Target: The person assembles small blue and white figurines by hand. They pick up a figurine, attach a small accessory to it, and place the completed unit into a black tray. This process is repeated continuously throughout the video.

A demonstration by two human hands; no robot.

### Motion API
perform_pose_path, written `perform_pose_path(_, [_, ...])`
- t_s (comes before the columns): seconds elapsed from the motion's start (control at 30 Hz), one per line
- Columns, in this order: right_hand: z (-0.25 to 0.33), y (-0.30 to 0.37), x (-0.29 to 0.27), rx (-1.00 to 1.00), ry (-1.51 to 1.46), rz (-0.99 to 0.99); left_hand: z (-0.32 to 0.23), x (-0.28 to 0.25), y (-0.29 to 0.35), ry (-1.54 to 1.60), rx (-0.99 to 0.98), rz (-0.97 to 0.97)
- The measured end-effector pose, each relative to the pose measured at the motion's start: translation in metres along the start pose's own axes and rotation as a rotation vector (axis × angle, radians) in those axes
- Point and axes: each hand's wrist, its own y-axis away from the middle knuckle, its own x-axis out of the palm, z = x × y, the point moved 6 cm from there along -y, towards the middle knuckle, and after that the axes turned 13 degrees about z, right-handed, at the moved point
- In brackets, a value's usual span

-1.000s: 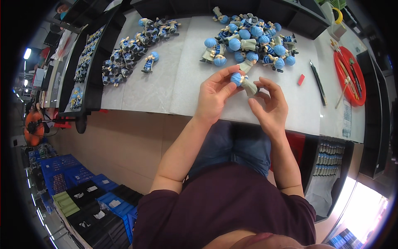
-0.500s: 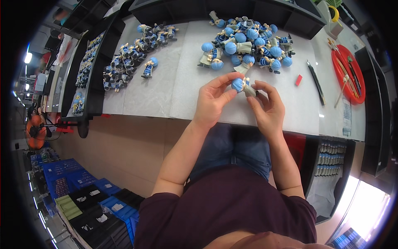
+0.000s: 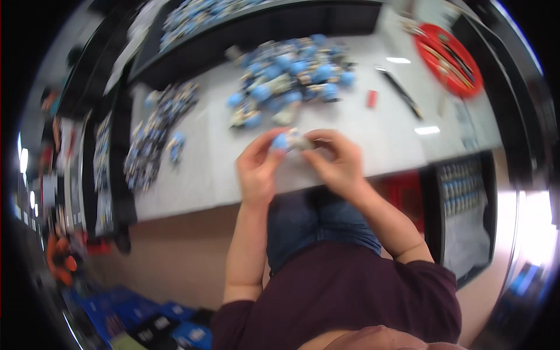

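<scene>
Between my two hands, just above the near part of the white table (image 3: 216, 169), is a small doll-like figurine (image 3: 297, 142) with a blue head and greyish body. My left hand (image 3: 259, 166) pinches it by the blue head. The fingers of my right hand (image 3: 336, 158) close on its grey lower end. Past my hands lies a large heap of similar blue-headed figurines (image 3: 286, 73). Farther left is a second, darker group of figurines (image 3: 154, 131), with a single figurine (image 3: 175, 147) lying apart beside it. The picture is smeared, so fine details are lost.
A red eraser-like block (image 3: 371, 98), a black pen-like tool (image 3: 400, 92) and a red oval tray (image 3: 421, 55) of brushes lie to the right. Black trays (image 3: 256, 30) of figurines line the back and left. Below the table at right stands a black bin (image 3: 436, 227) holding figurines.
The whole view has turned and shifted, blurring the picture; more of the back tray now shows. Both hands still hold the same figurine, in nearly the same grip.
</scene>
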Motion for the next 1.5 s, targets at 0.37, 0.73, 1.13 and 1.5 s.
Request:
perform_pose_path(0.37, [0.015,0.133,-0.26,-0.071,0.3,-0.898,0.0,0.042,0.012,-0.759,0.036,0.115])
perform_pose_path(0.73, [-0.101,0.423,-0.536,0.762,1.066,-1.51,0.006,0.065,0.008,-1.172,0.093,0.199])
perform_pose_path(1.13, [-0.16,0.423,-0.585,1.067,1.161,-1.301,0.007,0.076,0.006,-1.283,0.095,0.266])
perform_pose_path(1.5, [-0.19,0.449,-0.603,1.137,0.974,-1.011,0.008,0.081,0.006,-1.271,0.088,0.279])
